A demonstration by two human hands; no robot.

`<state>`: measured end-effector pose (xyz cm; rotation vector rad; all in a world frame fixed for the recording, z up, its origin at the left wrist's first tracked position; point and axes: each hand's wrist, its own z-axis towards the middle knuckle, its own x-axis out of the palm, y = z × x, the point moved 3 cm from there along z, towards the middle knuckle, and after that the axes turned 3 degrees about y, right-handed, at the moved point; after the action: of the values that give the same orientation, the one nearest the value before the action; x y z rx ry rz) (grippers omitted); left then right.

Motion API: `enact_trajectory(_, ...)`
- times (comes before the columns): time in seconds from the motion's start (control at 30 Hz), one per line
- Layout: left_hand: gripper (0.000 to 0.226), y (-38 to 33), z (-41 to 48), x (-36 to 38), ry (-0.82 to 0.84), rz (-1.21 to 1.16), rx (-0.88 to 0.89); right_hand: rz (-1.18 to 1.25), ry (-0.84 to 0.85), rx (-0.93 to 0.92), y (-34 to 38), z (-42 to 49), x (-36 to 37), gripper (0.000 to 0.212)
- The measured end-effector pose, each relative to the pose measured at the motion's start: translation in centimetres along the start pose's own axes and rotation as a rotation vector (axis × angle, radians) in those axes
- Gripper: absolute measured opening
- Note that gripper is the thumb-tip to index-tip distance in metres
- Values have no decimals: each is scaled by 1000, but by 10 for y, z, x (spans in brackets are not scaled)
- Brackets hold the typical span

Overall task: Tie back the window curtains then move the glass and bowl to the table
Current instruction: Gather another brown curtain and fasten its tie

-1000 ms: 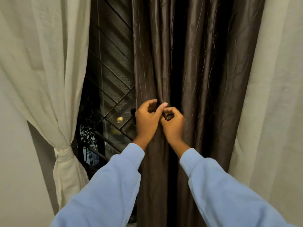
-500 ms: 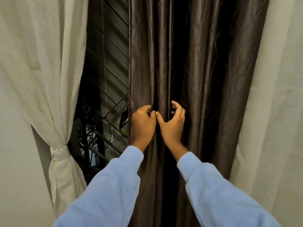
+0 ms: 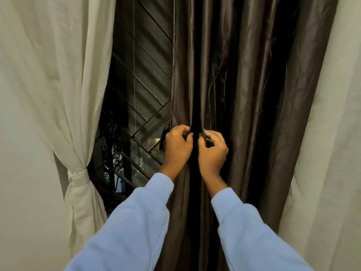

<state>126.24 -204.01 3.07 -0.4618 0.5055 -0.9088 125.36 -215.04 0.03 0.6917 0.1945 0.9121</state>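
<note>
A dark brown satin curtain (image 3: 254,85) hangs gathered in folds down the middle of the view. My left hand (image 3: 178,146) pinches a fold at its left edge. My right hand (image 3: 213,150) grips the neighbouring fold, a dark gap between the two. A dark strap end sticks out just left of my left hand. At the far left a cream sheer curtain (image 3: 58,75) is drawn aside and bound by a cream tie (image 3: 78,178). No glass, bowl or table is in view.
A window with a diagonal metal grille (image 3: 140,94) shows between the two curtains, dark outside with some foliage. Another cream curtain (image 3: 336,133) hangs along the right side. A pale wall (image 3: 23,192) lies at the lower left.
Both hands have moved slightly apart along the brown curtain and curled tighter on its folds. The view has shifted a little closer.
</note>
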Motion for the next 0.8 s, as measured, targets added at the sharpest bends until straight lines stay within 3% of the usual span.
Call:
enact_trajectory(0.2,14,-10,-16,2,16,-53,66,18,114,-9,-2,-21,11,26)
enact_trajectory(0.4,20,-15,-24,0,29,-72,35,113,158,98,-3,-32,6,15)
enact_trajectory(0.53,26,-20,-27,0,63,-68,44,142,177,160,-5,-32,2,28)
enact_trajectory(0.63,20,-24,-31,1,61,-51,81,113,194,198,-7,-33,-2,27)
enact_trajectory(0.8,21,-29,-32,-2,23,-20,66,-38,337,80,1,-34,-11,17)
